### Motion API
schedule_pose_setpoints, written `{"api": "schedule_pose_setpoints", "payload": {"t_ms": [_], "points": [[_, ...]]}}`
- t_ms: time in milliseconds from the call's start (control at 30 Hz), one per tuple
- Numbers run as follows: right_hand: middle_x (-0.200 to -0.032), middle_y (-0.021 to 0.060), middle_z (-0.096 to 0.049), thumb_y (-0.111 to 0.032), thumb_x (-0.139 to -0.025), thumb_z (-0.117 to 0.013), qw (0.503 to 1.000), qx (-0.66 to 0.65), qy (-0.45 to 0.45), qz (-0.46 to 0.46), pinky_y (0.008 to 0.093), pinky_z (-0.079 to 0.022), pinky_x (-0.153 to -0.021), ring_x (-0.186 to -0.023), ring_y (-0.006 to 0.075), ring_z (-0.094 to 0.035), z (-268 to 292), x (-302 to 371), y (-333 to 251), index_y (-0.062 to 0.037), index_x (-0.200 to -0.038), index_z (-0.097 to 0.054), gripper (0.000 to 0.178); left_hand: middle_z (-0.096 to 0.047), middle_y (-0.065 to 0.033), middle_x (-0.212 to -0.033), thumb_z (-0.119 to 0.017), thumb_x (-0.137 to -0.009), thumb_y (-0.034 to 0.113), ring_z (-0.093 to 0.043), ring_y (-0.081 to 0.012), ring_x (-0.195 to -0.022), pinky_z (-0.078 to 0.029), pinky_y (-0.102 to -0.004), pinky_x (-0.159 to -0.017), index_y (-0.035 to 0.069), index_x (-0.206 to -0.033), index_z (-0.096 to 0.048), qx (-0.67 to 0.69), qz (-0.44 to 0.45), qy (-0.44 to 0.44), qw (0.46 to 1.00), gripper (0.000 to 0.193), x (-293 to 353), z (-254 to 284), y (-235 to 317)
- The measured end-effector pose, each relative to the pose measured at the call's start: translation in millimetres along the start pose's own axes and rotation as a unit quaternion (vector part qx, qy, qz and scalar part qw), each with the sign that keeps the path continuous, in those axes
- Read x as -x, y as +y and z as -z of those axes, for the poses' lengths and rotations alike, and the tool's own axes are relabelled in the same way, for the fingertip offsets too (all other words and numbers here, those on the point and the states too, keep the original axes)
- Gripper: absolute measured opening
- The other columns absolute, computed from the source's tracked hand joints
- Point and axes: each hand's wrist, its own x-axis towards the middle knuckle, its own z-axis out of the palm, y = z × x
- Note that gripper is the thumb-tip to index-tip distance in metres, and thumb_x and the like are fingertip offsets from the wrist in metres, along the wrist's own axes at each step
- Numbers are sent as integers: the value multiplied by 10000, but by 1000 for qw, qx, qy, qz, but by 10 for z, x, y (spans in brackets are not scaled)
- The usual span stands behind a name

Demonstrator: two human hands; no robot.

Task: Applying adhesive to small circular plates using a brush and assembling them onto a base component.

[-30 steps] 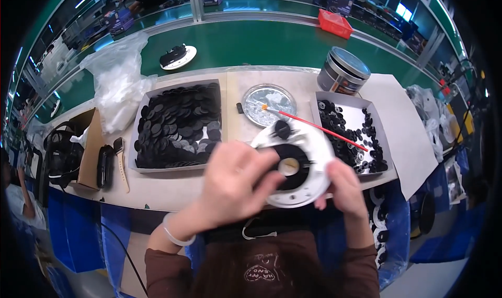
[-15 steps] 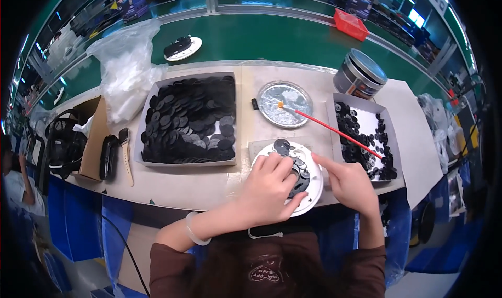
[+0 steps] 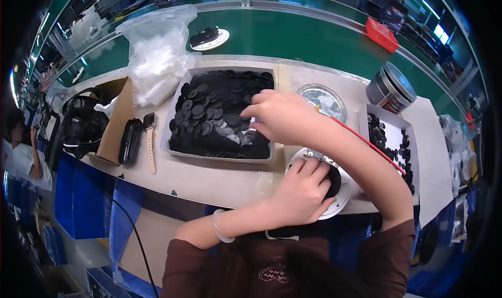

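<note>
One left hand (image 3: 300, 193) is curling its fingers over a white round part (image 3: 334, 206) on the table (image 3: 209, 185), covering much of its left side; whether it is pinching or only pressing, I cannot tell. The part is lying nearly flat beneath that hand, its black middle (image 3: 333, 180) facing up, and (being round) it is showing no clear long axis. The right hand (image 3: 280, 115) is reaching across, beyond the left one, over the right edge of a box (image 3: 217, 157) of black discs (image 3: 209, 130); its fingers are pointing left and standing apart, though contact with the discs is unclear. To its right, a red brush (image 3: 374, 149) is slanting, orange tip toward a clear dish (image 3: 327, 102). Farther right, a tin (image 3: 389, 90) is carrying print too small to read. Nearer than both hands, a brown shirt (image 3: 379, 256) is showing pale lettering.
</note>
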Motion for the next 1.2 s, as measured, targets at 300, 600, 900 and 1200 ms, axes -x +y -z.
{"api": "schedule_pose_setpoints", "payload": {"t_ms": [300,600,900,1200], "points": [[-728,134,-629,-217,-768,-612,983,-127,11,-135,371,-485,-656,-674,310,-606,-203,-344,280,-45,-817,-676,189,-485,-94,-864,-691,-651,272,-440,-244,-828,-355,-339,-730,21,-720,-584,30,16,-20,999,282,-16,-34,16],[-518,-29,-473,-139,-878,-505,866,-365,31,-341,185,-314,-435,-478,22,-435,579,1182,101,-24,-713,-529,203,-471,-124,-1101,-662,-694,316,-400,-268,-998,-306,-397,-843,35,-943,-521,21,70,20,997,401,101,-68,52],[-580,-24,-484,-141,-872,-526,824,-385,55,-412,193,-334,-478,-537,19,-416,234,1571,-83,16,-728,-535,214,-492,-91,-1217,-648,-694,328,-447,-266,-1065,-321,-410,-863,43,-1134,-539,-31,74,-53,995,535,-50,16,75],[-525,84,-455,-148,-864,-508,869,-294,60,-393,266,-339,-451,-458,126,-403,249,1567,-119,5,-713,-525,216,-513,-85,-1199,-681,-637,256,-424,-311,-1095,-328,-434,-883,64,-1078,-592,-27,76,-65,995,490,-111,3,68]]}}
